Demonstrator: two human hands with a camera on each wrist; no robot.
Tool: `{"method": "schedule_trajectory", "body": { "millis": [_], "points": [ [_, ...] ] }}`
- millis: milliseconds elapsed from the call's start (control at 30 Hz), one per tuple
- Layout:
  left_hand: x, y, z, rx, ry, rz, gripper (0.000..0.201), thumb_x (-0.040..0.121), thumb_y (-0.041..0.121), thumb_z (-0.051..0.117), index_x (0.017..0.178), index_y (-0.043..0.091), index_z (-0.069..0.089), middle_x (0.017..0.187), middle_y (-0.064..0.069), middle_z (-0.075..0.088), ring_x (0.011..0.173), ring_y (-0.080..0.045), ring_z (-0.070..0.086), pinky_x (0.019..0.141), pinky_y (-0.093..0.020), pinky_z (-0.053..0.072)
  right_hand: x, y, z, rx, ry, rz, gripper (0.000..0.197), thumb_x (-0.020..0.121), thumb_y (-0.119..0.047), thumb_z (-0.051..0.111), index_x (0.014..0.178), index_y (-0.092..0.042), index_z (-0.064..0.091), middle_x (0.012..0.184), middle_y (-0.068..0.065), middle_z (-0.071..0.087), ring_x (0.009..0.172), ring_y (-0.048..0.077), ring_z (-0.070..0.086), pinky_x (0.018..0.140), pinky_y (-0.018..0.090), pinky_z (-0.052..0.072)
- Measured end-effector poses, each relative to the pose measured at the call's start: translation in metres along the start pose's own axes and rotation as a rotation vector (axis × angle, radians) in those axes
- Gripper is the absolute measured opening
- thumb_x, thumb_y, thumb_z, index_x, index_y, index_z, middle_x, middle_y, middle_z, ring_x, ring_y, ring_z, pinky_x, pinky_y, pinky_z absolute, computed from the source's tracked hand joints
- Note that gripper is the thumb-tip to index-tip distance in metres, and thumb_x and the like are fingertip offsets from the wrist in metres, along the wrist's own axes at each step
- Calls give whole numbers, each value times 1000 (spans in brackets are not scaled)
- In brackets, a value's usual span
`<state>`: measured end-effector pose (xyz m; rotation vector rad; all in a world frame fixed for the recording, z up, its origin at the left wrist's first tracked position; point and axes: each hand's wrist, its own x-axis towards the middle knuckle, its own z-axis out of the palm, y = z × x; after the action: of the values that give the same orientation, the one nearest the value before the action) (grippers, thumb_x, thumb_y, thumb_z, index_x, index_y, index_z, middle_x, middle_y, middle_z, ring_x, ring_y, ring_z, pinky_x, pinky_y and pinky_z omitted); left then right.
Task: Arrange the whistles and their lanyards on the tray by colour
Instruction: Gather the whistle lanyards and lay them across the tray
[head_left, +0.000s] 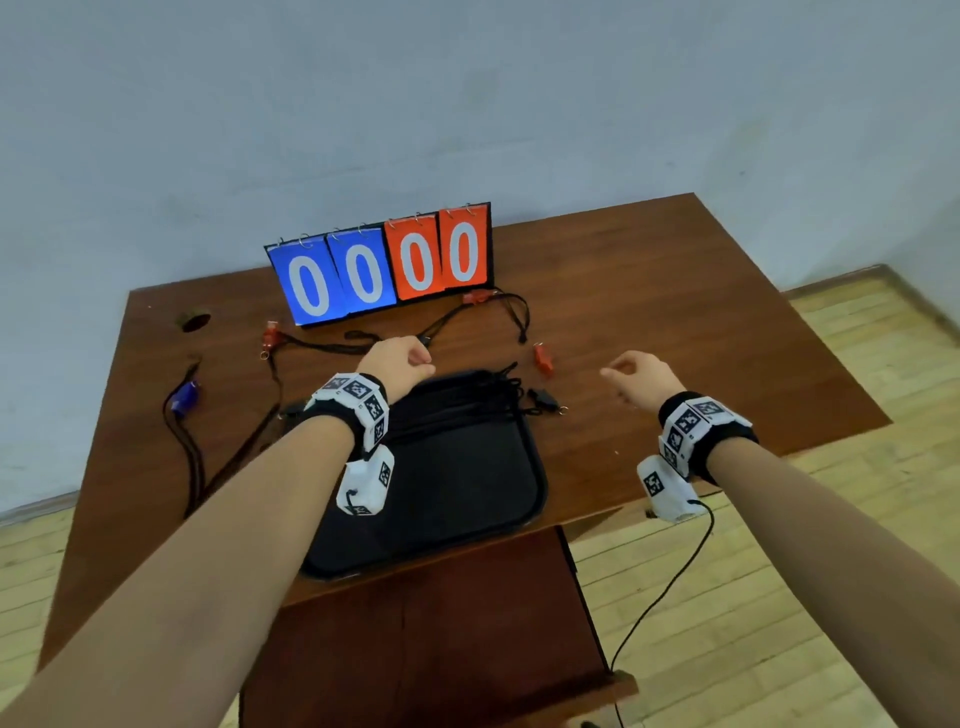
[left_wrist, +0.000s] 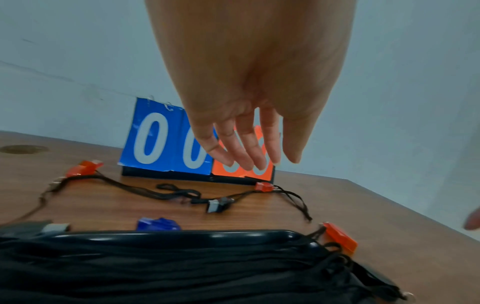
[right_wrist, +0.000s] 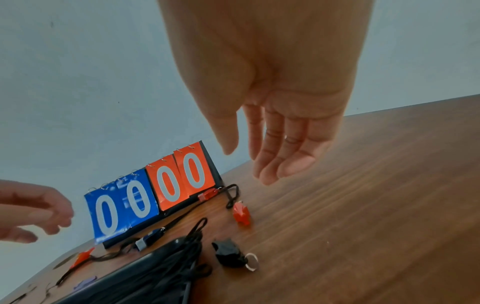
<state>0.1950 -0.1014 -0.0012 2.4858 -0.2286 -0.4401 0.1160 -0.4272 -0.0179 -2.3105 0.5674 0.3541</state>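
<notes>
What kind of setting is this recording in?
Probably a sports hall or gym office: a flip scoreboard stands on a wooden desk against a plain wall, whistles lie around, and the floor is wood strip.

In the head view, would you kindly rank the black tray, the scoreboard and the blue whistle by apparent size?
1. Black tray, largest, though it lies nearer the camera.
2. Scoreboard.
3. Blue whistle, far the smallest.
</notes>
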Motion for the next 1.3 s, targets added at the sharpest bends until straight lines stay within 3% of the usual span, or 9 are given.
{"method": "schedule_trajectory", "body": {
  "millis": [200,400,500,567,800,967,1133,1233,1300],
  "points": [
    [13,47,34,10,-24,28,18,87,26,64,103,17,64,106,-1,63,102,-17,57,87,-28,42,13,1,-10,50,-17,-111,32,93,-33,56,118,-14,58,92,4,69,82,16,67,81,36,57],
    [58,71,48,10,-17,26,17,86,26,64,101,17,64,97,3,57,94,-15,53,81,-27,42,59,-5,0,-59,-15,-219,31,93,-35,54,119,-18,59,124,4,60,116,21,53,91,30,43],
    [94,76,58,19,-51,34,18,86,25,64,101,16,63,97,1,58,88,-16,55,76,-27,43,88,-7,8,-88,-22,-259,29,93,-32,54,119,-20,59,121,5,62,107,20,57,86,29,46],
    [120,76,67,18,-78,31,18,87,24,64,103,15,63,99,0,60,86,-16,56,76,-28,45,108,-11,13,-137,-45,-307,29,94,-29,53,121,-20,58,119,5,62,107,20,58,90,32,48],
    [192,63,88,90,-228,10,24,84,24,67,106,17,61,104,-1,60,98,-18,56,85,-30,46,174,-26,35,-264,-173,-440,36,95,-24,52,131,-27,51,110,3,52,104,20,52,95,35,45],
    [222,45,95,45,-258,-6,23,83,24,69,104,19,61,100,1,62,92,-13,56,77,-24,41,208,-34,56,-323,-295,-531,47,93,-14,52,134,-37,47,103,0,41,91,13,44,87,29,43],
    [235,38,102,13,-256,-16,27,83,23,68,109,17,60,99,0,62,90,-13,56,76,-24,39,223,-41,67,-403,-310,-571,21,89,-18,59,109,-26,61,101,0,41,94,19,48,84,34,44],
    [236,39,100,-34,-244,-13,31,82,21,69,111,19,58,96,0,63,89,-14,58,74,-25,40,224,-37,66,-302,-301,-521,6,88,-20,62,94,-21,62,99,0,43,92,21,51,87,38,46],
    [234,39,99,-37,-308,23,45,82,17,69,122,27,51,97,1,62,86,-13,58,75,-25,40,223,-34,62,-170,-268,-484,4,89,-19,63,90,-21,60,102,1,43,92,21,52,88,33,44]
  ]
}}
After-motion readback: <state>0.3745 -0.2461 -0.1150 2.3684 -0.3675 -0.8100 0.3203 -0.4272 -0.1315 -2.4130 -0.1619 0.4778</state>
